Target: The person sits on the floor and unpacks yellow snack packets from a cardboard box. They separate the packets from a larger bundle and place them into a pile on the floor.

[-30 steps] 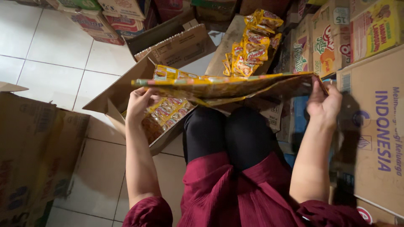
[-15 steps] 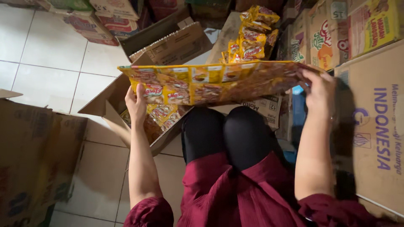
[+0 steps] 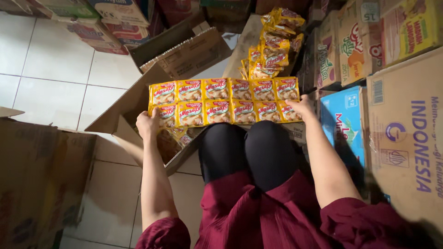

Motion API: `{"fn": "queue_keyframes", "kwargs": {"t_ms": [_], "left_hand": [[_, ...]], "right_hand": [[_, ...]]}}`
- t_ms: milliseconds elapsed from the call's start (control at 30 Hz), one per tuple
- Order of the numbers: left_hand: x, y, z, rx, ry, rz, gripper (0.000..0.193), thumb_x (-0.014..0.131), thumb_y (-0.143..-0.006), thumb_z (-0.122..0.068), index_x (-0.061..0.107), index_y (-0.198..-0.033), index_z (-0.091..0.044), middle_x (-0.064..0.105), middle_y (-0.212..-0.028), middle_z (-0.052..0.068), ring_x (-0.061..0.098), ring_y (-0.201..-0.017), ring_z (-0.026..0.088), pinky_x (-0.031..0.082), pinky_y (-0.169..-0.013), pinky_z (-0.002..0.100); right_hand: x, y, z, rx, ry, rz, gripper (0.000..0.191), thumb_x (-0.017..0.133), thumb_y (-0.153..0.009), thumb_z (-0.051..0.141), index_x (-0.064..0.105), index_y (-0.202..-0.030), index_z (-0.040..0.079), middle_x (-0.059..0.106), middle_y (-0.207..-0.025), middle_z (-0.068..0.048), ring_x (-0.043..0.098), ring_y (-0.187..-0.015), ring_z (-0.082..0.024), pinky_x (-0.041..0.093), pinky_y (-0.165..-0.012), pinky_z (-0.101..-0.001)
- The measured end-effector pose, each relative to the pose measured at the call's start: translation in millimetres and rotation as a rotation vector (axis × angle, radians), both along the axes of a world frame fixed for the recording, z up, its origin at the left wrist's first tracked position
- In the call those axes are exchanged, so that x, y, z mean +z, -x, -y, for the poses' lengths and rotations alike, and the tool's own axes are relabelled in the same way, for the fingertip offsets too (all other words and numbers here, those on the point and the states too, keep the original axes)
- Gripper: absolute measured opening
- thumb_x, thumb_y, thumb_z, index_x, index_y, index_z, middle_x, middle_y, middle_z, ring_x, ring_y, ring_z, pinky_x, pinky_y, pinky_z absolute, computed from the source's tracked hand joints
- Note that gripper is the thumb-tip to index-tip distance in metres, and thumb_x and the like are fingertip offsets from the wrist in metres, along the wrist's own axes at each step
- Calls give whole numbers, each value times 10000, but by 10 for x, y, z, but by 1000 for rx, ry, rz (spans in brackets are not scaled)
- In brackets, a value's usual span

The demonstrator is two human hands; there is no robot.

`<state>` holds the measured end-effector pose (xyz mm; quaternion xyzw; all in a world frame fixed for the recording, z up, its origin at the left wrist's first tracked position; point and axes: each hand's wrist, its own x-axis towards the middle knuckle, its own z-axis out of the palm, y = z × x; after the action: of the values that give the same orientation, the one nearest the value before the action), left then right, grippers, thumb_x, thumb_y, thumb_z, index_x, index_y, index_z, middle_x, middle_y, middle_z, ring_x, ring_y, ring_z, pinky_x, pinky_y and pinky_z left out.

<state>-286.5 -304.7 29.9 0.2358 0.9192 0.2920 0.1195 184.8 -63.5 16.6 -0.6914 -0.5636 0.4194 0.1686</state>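
Note:
I hold up a joined sheet of yellow seasoning sachets [image 3: 224, 101], two rows of several packets, facing me above my knees. My left hand [image 3: 147, 123] grips its lower left corner. My right hand [image 3: 302, 108] grips its lower right corner. Below the sheet, an open cardboard box [image 3: 138, 99] on the floor holds more yellow sachets [image 3: 177, 136]. A pile of the same sachet strips [image 3: 272, 44] lies on a cardboard flap beyond the sheet.
Closed cardboard cartons [image 3: 408, 133] stack along the right, with a blue carton [image 3: 344, 122] beside my right arm. A brown box [image 3: 39, 180] stands at the left. More cartons [image 3: 120, 14] line the top over a white tiled floor [image 3: 50, 78].
The sachet sheet has swung from lying nearly flat and edge-on to standing upright facing me. Both hands moved slightly lower and closer while keeping hold of its ends.

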Motion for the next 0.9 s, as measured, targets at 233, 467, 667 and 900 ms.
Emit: {"fn": "queue_keyframes", "kwargs": {"t_ms": [233, 467, 667, 900], "left_hand": [[-56, -539, -363, -148, 272, -686, 482, 661, -934, -275, 671, -1378, -89, 513, -1471, 161, 511, -1357, 388, 297, -1102, 665], [-45, -2105, -1092, -1172, -236, -658, 761, 754, -629, -415, 590, -1327, -158, 535, -1381, 159, 409, -1379, 396, 263, -1095, 672], [-136, -2472, -1340, -1513, 444, -503, 932, 840, -649, -373, 438, -1478, -235, 354, -1549, 49, 296, -1460, 305, 242, -1113, 681], [-594, -2640, -1218, -1198, -161, -948, 416, 593, -966, -245, 598, -1376, -173, 588, -1376, 156, 575, -1276, 407, 432, -1028, 686]], "right_hand": [[102, 116, 8, 90, -93, 53, 1053, 956, -672, 332, 362, -1461, -33, 557, -1359, -264, 582, -1243, -345, 505, -1009, -442], [296, 279, 127, 440, -60, 526, 1033, 836, -788, 309, 241, -1632, 309, 182, -1677, -178, 251, -1504, -470, 277, -1151, -722], [266, 212, 317, 955, 16, 446, 1051, 782, -811, 204, 132, -1609, 413, -55, -1713, -117, 20, -1541, -421, 132, -1167, -701], [-56, 15, 483, 961, -566, 481, 874, 679, -783, 72, 407, -1577, 315, 311, -1645, -142, 358, -1489, -353, 347, -1174, -513]]}}
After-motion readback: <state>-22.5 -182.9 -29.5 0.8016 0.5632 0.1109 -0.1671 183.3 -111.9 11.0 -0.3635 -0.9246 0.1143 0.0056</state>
